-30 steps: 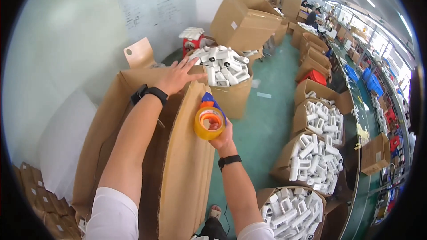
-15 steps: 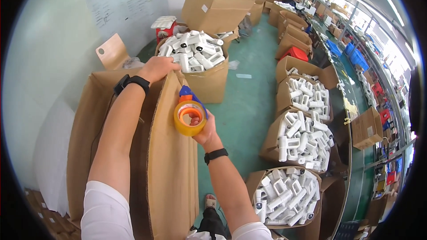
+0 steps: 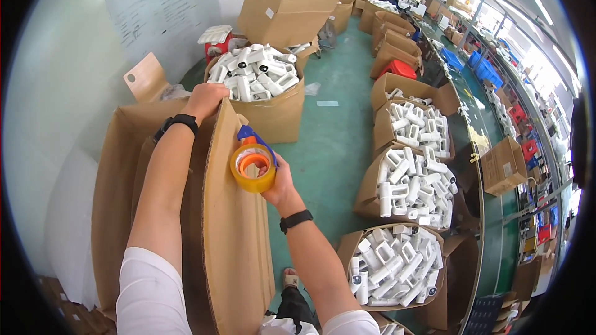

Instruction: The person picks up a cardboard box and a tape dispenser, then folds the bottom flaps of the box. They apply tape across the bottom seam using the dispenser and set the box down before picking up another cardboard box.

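My right hand is closed round a tape dispenser with a blue and orange frame and a wide roll of yellowish tape. The dispenser's blue end lies close against the outer side of a large brown cardboard box; whether it touches cannot be made out. At that box's far corner my left hand grips the upper edge of the cardboard, fingers bent over it. The box stands open at the top, its inside in shadow. Both wrists wear black bands.
Just beyond stands a carton heaped with white plastic housings, with a big tilted box behind it. Several cartons of the same housings line the right side, beside a long green workbench. Green floor runs between. People sit far off.
The whole view has shifted slightly, so things sit a little further left. Both hands keep their hold, and the tape dispenser stays by the box's corner.
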Demonstrator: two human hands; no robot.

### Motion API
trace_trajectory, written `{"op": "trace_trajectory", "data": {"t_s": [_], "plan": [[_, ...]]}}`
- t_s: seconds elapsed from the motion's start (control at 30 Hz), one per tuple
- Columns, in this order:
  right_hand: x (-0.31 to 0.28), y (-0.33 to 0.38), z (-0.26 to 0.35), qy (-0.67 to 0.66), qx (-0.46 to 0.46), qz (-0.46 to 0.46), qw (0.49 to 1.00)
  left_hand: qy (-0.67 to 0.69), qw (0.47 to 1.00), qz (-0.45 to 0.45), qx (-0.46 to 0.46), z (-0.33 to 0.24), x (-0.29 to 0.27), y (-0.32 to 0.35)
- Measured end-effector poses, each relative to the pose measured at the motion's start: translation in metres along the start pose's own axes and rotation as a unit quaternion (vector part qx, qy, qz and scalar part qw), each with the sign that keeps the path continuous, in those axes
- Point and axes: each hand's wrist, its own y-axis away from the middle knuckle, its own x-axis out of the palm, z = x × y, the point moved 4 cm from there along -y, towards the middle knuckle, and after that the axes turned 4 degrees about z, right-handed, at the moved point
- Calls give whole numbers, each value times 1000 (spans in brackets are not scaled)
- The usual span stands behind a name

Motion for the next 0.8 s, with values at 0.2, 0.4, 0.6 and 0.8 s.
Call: {"op": "trace_trajectory", "data": {"t_s": [0.2, 0.4, 0.6, 0.8], "plan": [[-23, 88, -28, 44, 47, -41, 997, -7, 998, 16, -60, 11, -8, 10], [-104, 266, -78, 27, 106, -96, 989, -18, 995, 13, -93, 10, -17, 20], [-118, 416, -127, 15, 53, -135, 989, -29, 979, -3, -200, 42, -5, 13], [-77, 430, -179, -91, 70, -155, 981, -79, 967, 66, -232, 34, -13, 15]]}}
